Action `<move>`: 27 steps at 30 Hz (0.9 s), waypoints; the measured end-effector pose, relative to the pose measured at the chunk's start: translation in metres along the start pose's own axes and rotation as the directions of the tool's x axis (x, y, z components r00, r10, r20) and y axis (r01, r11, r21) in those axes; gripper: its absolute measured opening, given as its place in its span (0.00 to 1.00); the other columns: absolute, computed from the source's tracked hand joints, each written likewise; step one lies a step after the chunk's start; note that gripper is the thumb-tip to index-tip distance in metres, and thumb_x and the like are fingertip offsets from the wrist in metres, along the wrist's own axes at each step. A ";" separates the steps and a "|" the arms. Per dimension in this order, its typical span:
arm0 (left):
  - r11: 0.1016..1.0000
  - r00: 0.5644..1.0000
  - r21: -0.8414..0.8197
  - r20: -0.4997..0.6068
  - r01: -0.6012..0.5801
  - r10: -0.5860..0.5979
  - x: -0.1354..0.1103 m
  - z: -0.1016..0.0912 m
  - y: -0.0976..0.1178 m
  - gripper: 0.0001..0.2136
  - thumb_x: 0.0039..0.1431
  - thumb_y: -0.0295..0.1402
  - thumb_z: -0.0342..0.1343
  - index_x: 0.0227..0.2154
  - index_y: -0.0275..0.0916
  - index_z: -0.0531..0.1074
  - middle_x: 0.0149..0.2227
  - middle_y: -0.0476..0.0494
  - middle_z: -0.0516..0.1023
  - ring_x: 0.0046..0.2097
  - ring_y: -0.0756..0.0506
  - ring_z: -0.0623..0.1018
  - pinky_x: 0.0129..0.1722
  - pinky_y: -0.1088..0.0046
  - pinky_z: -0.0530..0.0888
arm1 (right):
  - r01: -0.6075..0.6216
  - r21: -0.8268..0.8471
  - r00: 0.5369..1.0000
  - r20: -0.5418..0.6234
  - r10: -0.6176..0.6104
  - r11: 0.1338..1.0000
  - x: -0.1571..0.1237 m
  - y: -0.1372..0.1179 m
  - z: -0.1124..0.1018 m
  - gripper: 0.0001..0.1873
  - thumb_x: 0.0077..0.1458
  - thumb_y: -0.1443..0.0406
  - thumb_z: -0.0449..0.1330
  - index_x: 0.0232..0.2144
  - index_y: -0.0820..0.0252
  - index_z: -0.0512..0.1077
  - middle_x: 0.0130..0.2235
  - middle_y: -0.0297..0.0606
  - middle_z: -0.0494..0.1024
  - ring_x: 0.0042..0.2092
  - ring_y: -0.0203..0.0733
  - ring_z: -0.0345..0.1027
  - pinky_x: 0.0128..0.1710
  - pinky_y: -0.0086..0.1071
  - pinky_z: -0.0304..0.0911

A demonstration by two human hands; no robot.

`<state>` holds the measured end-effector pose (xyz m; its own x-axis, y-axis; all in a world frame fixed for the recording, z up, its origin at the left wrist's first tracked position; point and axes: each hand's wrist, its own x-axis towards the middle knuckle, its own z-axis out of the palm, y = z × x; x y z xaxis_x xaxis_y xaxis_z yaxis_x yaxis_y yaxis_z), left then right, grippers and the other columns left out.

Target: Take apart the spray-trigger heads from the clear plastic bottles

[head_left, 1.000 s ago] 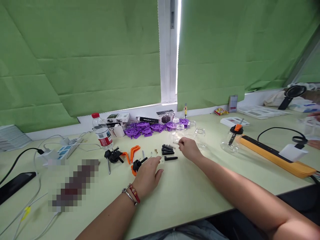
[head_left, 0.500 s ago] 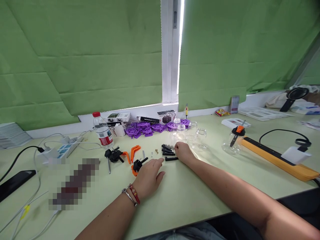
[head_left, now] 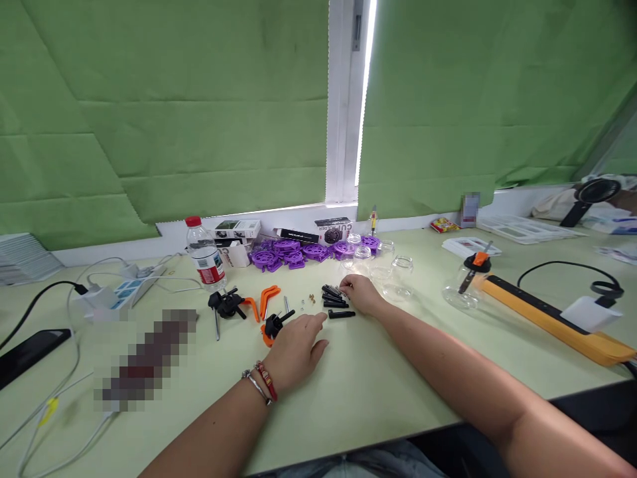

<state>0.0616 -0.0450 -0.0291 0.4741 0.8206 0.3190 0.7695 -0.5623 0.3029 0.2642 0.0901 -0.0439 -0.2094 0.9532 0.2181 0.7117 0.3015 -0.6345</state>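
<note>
The right hand (head_left: 362, 294) curls its fingertips at the small metal springs (head_left: 343, 291) beside black plastic pieces (head_left: 336, 304) on the table (head_left: 378, 392), whether gripping any I cannot tell, while the left hand (head_left: 297, 342), thumb spread wide, lies beside a black mechanism (head_left: 273, 326).

Pale green table (head_left: 388, 392). Left end: dark phone (head_left: 32, 355), white power strip (head_left: 132, 292). Toward the back — red-capped bottle (head_left: 205, 260), a spread of purple parts (head_left: 286, 252), clear jars (head_left: 401, 273) clustered at its right end. Mid-table: black mechanism (head_left: 226, 304), orange levers (head_left: 269, 293), tiny brass bits (head_left: 312, 299), black tubes (head_left: 335, 300) grouped close together. Right: lidded jar (head_left: 462, 292) near a long yellow bar (head_left: 552, 322); snack packet (head_left: 444, 225) behind, by the wall.
</note>
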 end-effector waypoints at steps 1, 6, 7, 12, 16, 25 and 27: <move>1.000 1.000 -0.001 0.001 0.000 0.000 0.000 0.000 0.000 0.19 0.59 0.32 0.48 0.54 0.38 0.60 0.42 0.40 0.74 0.43 0.42 0.73 0.42 0.62 0.71 | 0.036 -0.008 0.999 0.001 -0.036 0.999 0.003 -0.002 0.002 0.07 0.54 0.68 0.55 0.29 0.61 0.74 0.34 0.37 0.76 0.37 0.37 0.67 0.38 0.28 0.59; 1.000 1.000 0.001 -0.001 0.001 -0.001 0.000 0.000 0.000 0.19 0.59 0.32 0.48 0.54 0.39 0.59 0.42 0.40 0.74 0.44 0.43 0.73 0.42 0.63 0.71 | 0.107 -0.089 0.994 0.027 -0.105 0.990 0.019 -0.009 0.014 0.08 0.54 0.70 0.55 0.31 0.60 0.76 0.39 0.37 0.75 0.41 0.37 0.66 0.43 0.29 0.59; 1.000 1.000 0.001 -0.001 0.001 -0.001 0.000 0.000 0.000 0.19 0.59 0.32 0.48 0.53 0.39 0.59 0.42 0.40 0.74 0.44 0.43 0.73 0.42 0.63 0.71 | 0.107 -0.099 0.994 0.032 -0.104 0.989 0.021 -0.010 0.015 0.09 0.54 0.70 0.55 0.32 0.60 0.76 0.39 0.38 0.75 0.41 0.37 0.66 0.43 0.29 0.59; 1.000 1.000 0.001 -0.001 -0.003 0.003 0.001 -0.002 0.000 0.18 0.59 0.31 0.49 0.53 0.39 0.60 0.43 0.41 0.74 0.44 0.43 0.73 0.42 0.63 0.71 | 0.098 -0.119 0.995 0.039 -0.094 0.988 0.028 -0.005 0.021 0.09 0.54 0.68 0.56 0.32 0.60 0.77 0.40 0.38 0.76 0.41 0.39 0.67 0.43 0.30 0.59; 1.000 1.000 0.005 -0.001 -0.009 0.009 0.001 -0.003 0.000 0.18 0.59 0.31 0.49 0.52 0.38 0.60 0.43 0.40 0.74 0.44 0.42 0.73 0.41 0.63 0.72 | 0.078 -0.111 0.996 0.050 -0.072 0.991 0.030 -0.001 0.023 0.09 0.54 0.67 0.56 0.32 0.59 0.78 0.40 0.39 0.77 0.41 0.40 0.68 0.42 0.30 0.59; 0.999 0.999 0.034 -0.041 -0.030 0.031 0.002 -0.005 0.000 0.17 0.59 0.29 0.48 0.51 0.37 0.61 0.40 0.40 0.75 0.42 0.42 0.74 0.40 0.63 0.72 | 0.041 0.027 0.999 0.009 -0.041 0.999 0.019 -0.007 0.014 0.10 0.54 0.68 0.54 0.31 0.61 0.76 0.36 0.39 0.78 0.38 0.39 0.69 0.40 0.30 0.60; 0.999 0.995 0.051 -0.102 -0.012 0.017 0.003 -0.007 -0.002 0.16 0.59 0.27 0.46 0.50 0.37 0.63 0.40 0.40 0.76 0.41 0.43 0.74 0.40 0.63 0.72 | 0.019 0.054 1.000 0.010 -0.020 0.998 0.011 -0.008 0.007 0.11 0.55 0.67 0.53 0.32 0.61 0.76 0.35 0.38 0.77 0.37 0.39 0.68 0.38 0.30 0.60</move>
<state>0.0587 -0.0423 -0.0222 0.4411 0.7965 0.4136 0.7849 -0.5658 0.2526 0.2514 0.0989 -0.0421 -0.2301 0.9471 0.2235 0.6700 0.3208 -0.6695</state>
